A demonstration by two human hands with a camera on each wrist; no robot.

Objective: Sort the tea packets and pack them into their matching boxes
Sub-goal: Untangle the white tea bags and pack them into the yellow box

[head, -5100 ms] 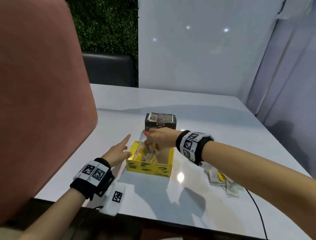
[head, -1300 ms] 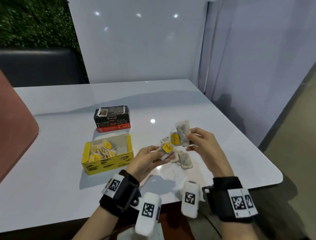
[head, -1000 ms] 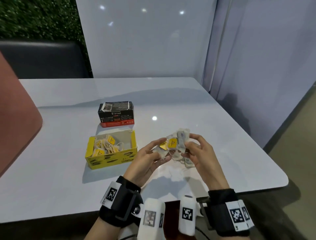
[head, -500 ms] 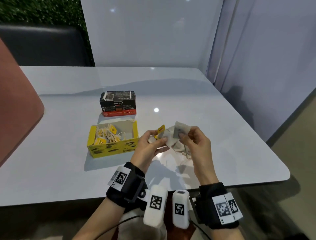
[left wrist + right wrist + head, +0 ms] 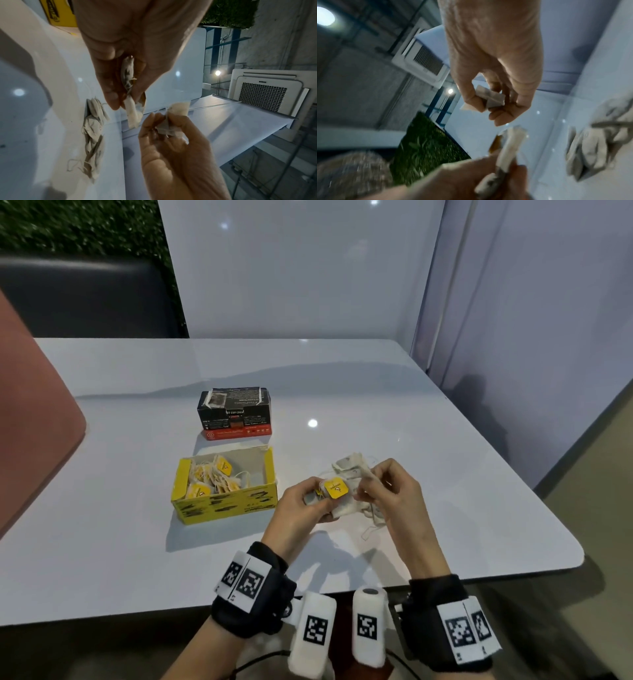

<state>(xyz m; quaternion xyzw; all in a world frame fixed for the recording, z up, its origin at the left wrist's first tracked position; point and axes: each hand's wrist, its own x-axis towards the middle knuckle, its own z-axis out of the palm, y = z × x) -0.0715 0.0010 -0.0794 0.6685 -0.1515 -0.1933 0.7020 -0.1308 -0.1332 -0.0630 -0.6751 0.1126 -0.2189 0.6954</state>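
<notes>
— What do you see looking down from your head?

— My left hand [image 5: 301, 508] pinches a pale, crumpled tea packet with a yellow tag [image 5: 336, 488] facing up, held just above the white table [image 5: 102, 559]. My right hand [image 5: 394, 491] grips a second tea packet [image 5: 349, 465], off-white with faint grey print. The two hands are almost touching. To their left stands the yellow box [image 5: 226, 505], open, with more yellow-tagged packets heaped in its left half. Behind it sits the black box [image 5: 236, 414] with a red band along its base; its top looks closed, though I can't be sure from here.

— And from the left wrist?

— My left fingers [image 5: 111, 94] and thumb are curled round the thin packet, seen edge-on, its string bunched between them. Below, my right hand [image 5: 171, 135] clamps its own packet between thumb and fingertips. Loose packets [image 5: 93, 135] lie in a tangled pile on the table, strings trailing, and a corner of the yellow box [image 5: 58, 16] shows at the top.

— The right wrist?

— It's blurred. My right hand [image 5: 496, 94] holds a folded white packet [image 5: 491, 100] in curled fingers; my left hand [image 5: 471, 182] at the bottom grips the other one, a brownish tag beside it. The loose pile [image 5: 594, 148] lies at the right.
</notes>
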